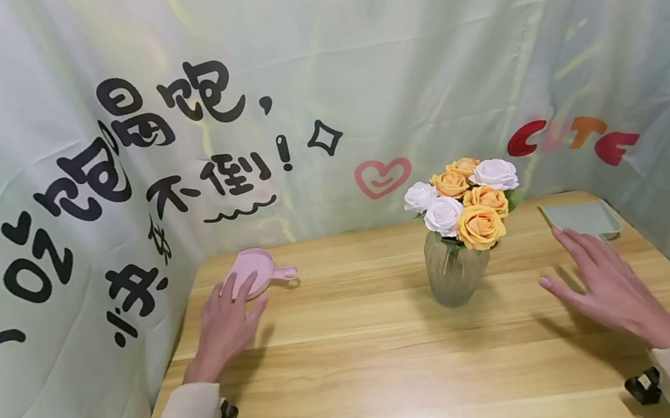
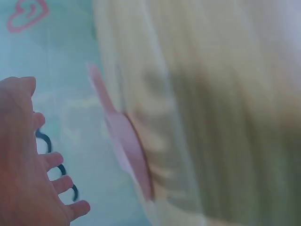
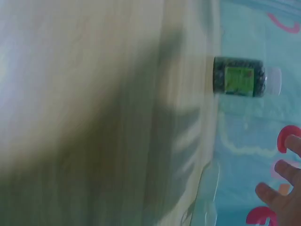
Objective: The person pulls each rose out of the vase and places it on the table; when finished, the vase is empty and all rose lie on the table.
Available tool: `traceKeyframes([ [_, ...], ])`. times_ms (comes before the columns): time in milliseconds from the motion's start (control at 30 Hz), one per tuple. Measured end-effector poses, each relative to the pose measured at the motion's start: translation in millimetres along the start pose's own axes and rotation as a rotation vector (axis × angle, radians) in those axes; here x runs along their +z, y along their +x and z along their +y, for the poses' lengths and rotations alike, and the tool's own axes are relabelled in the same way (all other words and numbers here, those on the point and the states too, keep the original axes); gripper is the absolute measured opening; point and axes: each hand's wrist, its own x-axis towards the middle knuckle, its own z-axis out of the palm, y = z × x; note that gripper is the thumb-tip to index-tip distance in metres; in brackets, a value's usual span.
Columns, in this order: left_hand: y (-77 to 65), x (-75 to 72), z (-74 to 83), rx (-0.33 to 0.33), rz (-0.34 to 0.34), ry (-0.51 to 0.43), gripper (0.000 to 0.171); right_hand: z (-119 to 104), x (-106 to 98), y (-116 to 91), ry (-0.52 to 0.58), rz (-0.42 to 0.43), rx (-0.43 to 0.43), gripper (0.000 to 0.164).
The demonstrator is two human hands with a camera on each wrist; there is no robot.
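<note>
My left hand hovers at the left side of the table, fingers spread and overlapping a pink pan-shaped dish with a short handle. In the left wrist view the dish lies on the table apart from the fingers, and that hand holds nothing. On the right, my right hand is held over the table with its thumb out from the fingers, also holding nothing. Its fingertips overlap the near edge of a pale grey-green tray. The right wrist view catches that tray only partly.
A ribbed glass vase with orange and white roses stands between the hands, nearer the right. In the right wrist view a jar with a green label and white cap stands on the table. Printed cloth hangs around the table.
</note>
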Motion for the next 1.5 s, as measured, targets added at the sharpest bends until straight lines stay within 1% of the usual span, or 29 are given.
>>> traceKeyframes([
  [100, 10.1, -3.4, 17.1, 0.017, -0.008, -0.039, 0.063, -8.6, 1.6, 5.1, 0.065, 0.028, -0.024, 0.096],
  [300, 30.3, -11.8, 56.5, 0.080, 0.001, -0.154, 0.062, -30.8, 12.4, 17.8, 0.219, -0.002, 0.006, 0.096],
  [433, 41.1, -15.5, 83.2, 0.105, 0.001, -0.234, 0.062, -45.0, 24.4, 27.6, 0.288, 0.014, -0.020, 0.098],
  [567, 51.4, -16.5, 107.3, 0.157, 0.015, -0.277, 0.062, -58.1, 36.8, 35.7, 0.343, 0.027, -0.041, 0.102],
  [667, 57.2, -15.5, 124.3, 0.205, 0.018, -0.324, 0.062, -66.2, 43.7, 40.6, 0.404, 0.023, -0.037, 0.104],
  [767, 61.3, -12.8, 141.3, 0.264, -0.003, -0.396, 0.061, -72.4, 47.3, 44.1, 0.484, 0.006, -0.025, 0.107],
  [900, 66.0, -7.9, 164.4, 0.361, -0.053, -0.499, 0.059, -77.2, 48.9, 46.0, 0.581, -0.023, -0.006, 0.108],
  [1000, 70.0, -4.4, 181.9, 0.437, -0.060, -0.563, 0.059, -78.3, 51.1, 46.9, 0.647, -0.041, 0.004, 0.108],
  [1067, 72.7, -2.3, 193.3, 0.477, -0.058, -0.595, 0.057, -78.7, 53.5, 47.0, 0.666, -0.061, 0.012, 0.107],
  [1200, 74.8, 1.3, 214.5, 0.520, -0.089, -0.655, 0.052, -80.4, 59.6, 46.5, 0.671, -0.103, 0.034, 0.108],
  [1300, 75.1, 3.8, 228.5, 0.546, -0.111, -0.699, 0.046, -82.7, 63.0, 47.3, 0.675, -0.108, 0.036, 0.109],
  [1400, 75.0, 4.5, 240.2, 0.579, -0.097, -0.734, 0.041, -84.4, 65.5, 49.5, 0.682, -0.099, 0.012, 0.109],
  [1500, 74.8, 5.0, 250.0, 0.595, -0.063, -0.748, 0.037, -85.9, 67.8, 51.3, 0.697, -0.094, -0.014, 0.110],
])
